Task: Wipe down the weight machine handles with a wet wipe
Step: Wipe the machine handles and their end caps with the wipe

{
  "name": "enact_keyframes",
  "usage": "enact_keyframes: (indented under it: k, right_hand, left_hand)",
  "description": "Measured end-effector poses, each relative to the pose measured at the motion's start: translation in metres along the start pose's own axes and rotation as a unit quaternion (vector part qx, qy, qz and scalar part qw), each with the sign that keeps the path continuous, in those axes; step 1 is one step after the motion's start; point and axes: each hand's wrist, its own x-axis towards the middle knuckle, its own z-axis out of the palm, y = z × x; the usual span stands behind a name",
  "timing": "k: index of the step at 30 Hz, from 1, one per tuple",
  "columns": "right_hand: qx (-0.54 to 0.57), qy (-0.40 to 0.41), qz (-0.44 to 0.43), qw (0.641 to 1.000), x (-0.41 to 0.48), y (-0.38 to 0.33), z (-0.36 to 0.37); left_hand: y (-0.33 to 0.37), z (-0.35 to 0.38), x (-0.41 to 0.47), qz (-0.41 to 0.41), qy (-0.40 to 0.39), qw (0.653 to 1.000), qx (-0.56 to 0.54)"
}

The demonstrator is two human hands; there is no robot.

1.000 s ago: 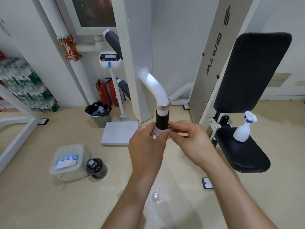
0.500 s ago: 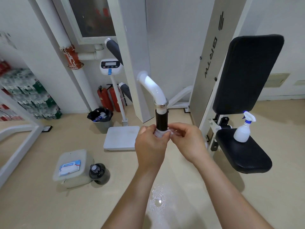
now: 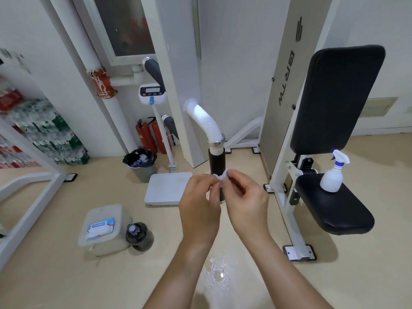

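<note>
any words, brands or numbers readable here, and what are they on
"BRTW" (first letter unsure): vertical lettering on the machine panel, beside a striped logo.
Wipes pack: the print is too blurred to read.
Scale display: nothing is readable.
Window: the red characters are too blurred to read.
Extinguishers and bottle packs: the print is too small to read.

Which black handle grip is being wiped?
The upright grip under the white tube: left hand and right hand pinch the wet wipe against it. The slanted upper grip and lower grip by the scale are untouched.
</note>
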Motion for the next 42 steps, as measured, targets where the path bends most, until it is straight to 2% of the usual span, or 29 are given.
enact_keyframes:
  k: [3,4,7,9,13,17,18,23,27,29,32,39,42]
  right_hand:
    - [-0.008,0.001,-0.01,1.0,0.0,0.001,0.001]
    - [0.003,0.009,0.009,1.0,0.002,0.003,0.002]
    - [-0.016,0.039,0.055,0.998,0.003,0.011,0.009]
    - [-0.012,0.038,0.079,0.996,0.001,0.013,0.014]
    - [-0.017,0.001,0.081,0.997,-0.005,0.006,0.021]
    - [-0.055,0.014,-0.01,0.998,-0.017,0.002,0.024]
    - [-0.058,0.012,-0.012,0.998,-0.02,0.004,0.025]
    - [-0.012,-0.034,0.127,0.991,-0.017,0.013,0.025]
    - [0.041,-0.056,0.172,0.983,-0.009,0.004,0.022]
    - [0.049,-0.066,0.183,0.98,-0.01,0.0,0.02]
    - [0.02,-0.091,0.179,0.979,-0.007,0.0,0.013]
    - [-0.03,-0.139,0.117,0.983,0.012,-0.006,0.001]
    - [-0.03,-0.143,0.133,0.98,0.017,0.001,-0.003]
  left_hand:
    - [-0.001,-0.006,-0.004,0.009,-0.021,1.0,0.005]
    - [-0.001,-0.008,-0.004,-0.016,-0.02,0.999,-0.021]
    - [0.002,-0.016,0.003,-0.161,-0.03,0.978,-0.128]
    - [0.003,-0.02,0.006,-0.196,-0.052,0.968,-0.148]
    - [0.003,-0.028,0.004,-0.194,-0.071,0.967,-0.152]
    - [-0.002,-0.032,0.005,-0.235,-0.068,0.953,-0.177]
    - [-0.003,-0.033,0.005,-0.24,-0.07,0.951,-0.179]
    - [-0.013,-0.035,0.0,-0.255,-0.08,0.944,-0.195]
    - [-0.013,-0.029,-0.01,-0.173,-0.073,0.971,-0.148]
    - [-0.014,-0.025,-0.012,-0.167,-0.068,0.975,-0.126]
    - [-0.02,-0.024,-0.007,-0.209,-0.057,0.968,-0.122]
    - [-0.017,-0.024,0.0,-0.267,-0.06,0.939,-0.207]
    - [-0.008,-0.019,-0.002,-0.271,-0.04,0.935,-0.226]
